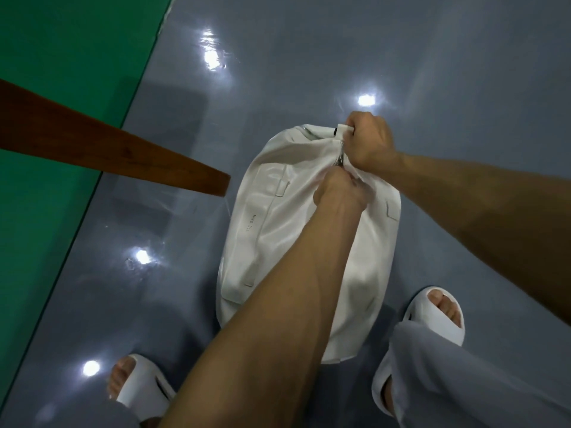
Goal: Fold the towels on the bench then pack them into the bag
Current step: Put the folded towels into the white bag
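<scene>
Head view: bag (278, 230) lies lengthwise away; right hand (369, 140) grips its far tab (343, 130), left hand (338, 193) pinches the zipper (340, 157) just nearer.

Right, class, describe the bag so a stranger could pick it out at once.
On the grey floor, past the end of the brown bench, the bag lies between two white sandals. It is white like them but bigger and rounded; the left hand and right hand grip its far end.

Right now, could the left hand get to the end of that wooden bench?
Probably yes: only bare floor lies between the left hand and the bench end, though it must first let go of the bag.
</scene>
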{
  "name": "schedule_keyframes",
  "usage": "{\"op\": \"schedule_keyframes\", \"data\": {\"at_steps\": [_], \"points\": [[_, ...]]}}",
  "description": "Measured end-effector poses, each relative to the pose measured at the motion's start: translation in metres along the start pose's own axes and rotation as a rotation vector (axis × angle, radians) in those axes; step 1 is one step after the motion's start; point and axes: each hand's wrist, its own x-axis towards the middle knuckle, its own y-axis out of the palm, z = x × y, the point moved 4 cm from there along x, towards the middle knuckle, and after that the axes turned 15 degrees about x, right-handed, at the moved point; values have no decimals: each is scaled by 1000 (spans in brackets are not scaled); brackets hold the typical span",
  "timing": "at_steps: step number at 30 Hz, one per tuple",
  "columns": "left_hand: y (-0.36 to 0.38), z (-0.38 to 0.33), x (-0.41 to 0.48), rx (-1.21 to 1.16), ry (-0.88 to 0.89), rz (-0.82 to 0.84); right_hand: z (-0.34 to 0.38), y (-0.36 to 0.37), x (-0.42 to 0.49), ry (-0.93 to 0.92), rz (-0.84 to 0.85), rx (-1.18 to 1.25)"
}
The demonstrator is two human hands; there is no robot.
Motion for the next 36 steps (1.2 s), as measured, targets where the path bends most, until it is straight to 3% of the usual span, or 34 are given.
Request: {"op": "schedule_keyframes", "data": {"at_steps": [4,7,9,13,15,18,20,23,26,30,33,36], "points": [[0,-5,1,-35,36,171,3,2,-6,-68,-27,66],[0,-8,-2,137,58,150,-1,1,-10,-84,-16,142],[-7,-14,2,321,176,68,-3,1,-10,-88,-12,148],[-17,-29,5,274,251,-35,1,12,-10,-101,-19,71],[-24,-35,5,447,261,-161,2,17,-12,-95,-36,52],[-23,-34,8,536,255,-18,1,13,-12,-65,-69,82],[-22,-29,7,372,179,102,0,10,-11,-65,-75,87],[-23,-24,-4,215,99,140,0,13,-12,-85,-55,62],[-33,-14,-16,188,171,47,0,14,-11,-102,-47,44],[-51,15,-37,317,296,-229,1,11,-13,-132,-31,3],[-70,31,-46,313,424,-281,10,16,-23,-206,-36,-96],[-78,29,-46,394,420,-242,21,21,-40,-293,-36,-232]]}}
